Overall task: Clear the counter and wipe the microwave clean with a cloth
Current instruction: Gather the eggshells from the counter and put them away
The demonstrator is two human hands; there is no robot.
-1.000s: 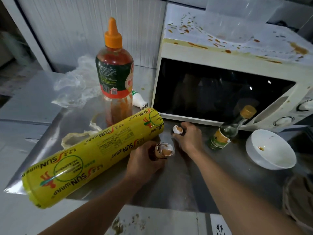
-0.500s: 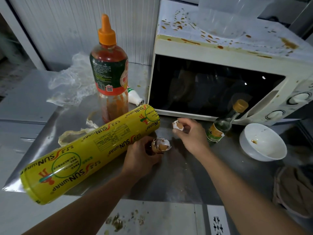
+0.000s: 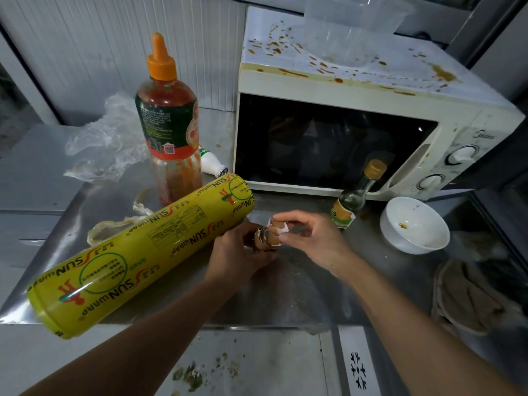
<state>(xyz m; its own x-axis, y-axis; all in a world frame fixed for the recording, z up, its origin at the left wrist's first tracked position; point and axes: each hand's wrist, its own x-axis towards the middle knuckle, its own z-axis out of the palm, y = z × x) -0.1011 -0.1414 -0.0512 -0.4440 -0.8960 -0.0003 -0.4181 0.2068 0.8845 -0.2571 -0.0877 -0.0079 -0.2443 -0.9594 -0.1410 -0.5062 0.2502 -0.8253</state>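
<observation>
While the left hand [image 3: 237, 252] grips stacked eggshells [image 3: 264, 240], the right hand [image 3: 310, 238] pinches another shell [image 3: 277, 225] (just above them) before the stained microwave [image 3: 371, 110].

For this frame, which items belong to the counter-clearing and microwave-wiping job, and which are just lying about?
Job:
- eggshells gripped by the left hand
- shell piece pinched by the right hand
- stained microwave
- cloth
- wrap roll, sauce bottle, small bottle, bowl

Lying about:
- clear container on the microwave
- debris below the counter
</observation>
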